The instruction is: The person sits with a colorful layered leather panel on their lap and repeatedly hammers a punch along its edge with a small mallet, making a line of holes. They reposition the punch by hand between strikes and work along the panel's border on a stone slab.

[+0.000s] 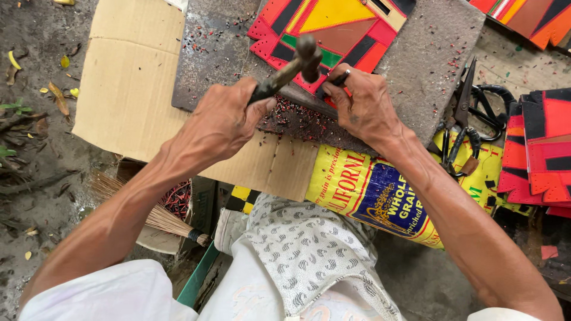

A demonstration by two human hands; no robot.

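Observation:
My left hand (220, 122) is shut on the dark handle of a small hammer (304, 56), whose head hangs just above the work. My right hand (366, 107) pinches a thin dark punch tool (336, 79) against the near edge of a patchwork piece (339, 27) in red, yellow, green, black and brown. The piece lies on a grey stone slab (428, 59). Tiny red and black punched bits (297, 119) are scattered on the slab below the hammer.
A cardboard sheet (128, 77) lies under the slab on the left. Black-handled scissors (476, 113) rest at the slab's right edge, beside a stack of red and black cut pieces (538, 148). A yellow printed sack (369, 190) and a straw broom (154, 217) lie near my knees.

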